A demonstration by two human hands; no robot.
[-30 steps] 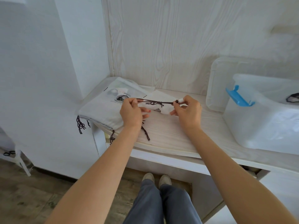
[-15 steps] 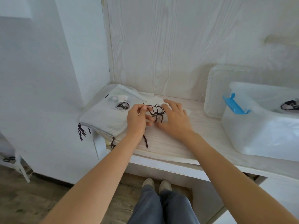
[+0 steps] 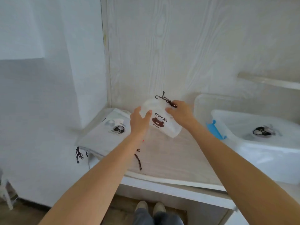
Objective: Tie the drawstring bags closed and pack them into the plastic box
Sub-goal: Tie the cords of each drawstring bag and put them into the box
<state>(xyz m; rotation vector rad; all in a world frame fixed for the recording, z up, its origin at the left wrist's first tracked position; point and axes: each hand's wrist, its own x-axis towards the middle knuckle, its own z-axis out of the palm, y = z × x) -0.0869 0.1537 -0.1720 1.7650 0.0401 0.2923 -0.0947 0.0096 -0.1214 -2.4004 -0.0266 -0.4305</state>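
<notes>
1. White fabric up off the counter (image 3: 170,159): the tied bag (image 3: 159,118), "POPULAR" bear print facing us, is held between both hands.
2. Left hand (image 3: 139,121) grips its left edge, thumb on the front; right hand (image 3: 180,113) pinches the top by the knotted dark cord (image 3: 164,99).
3. Tying looks done, so packing is in hand.
4. Next: carry it right, over the rim of the plastic box (image 3: 259,153), beside the bag already inside (image 3: 262,131).
5. More bags wait in the stack (image 3: 103,135) at left.
</notes>
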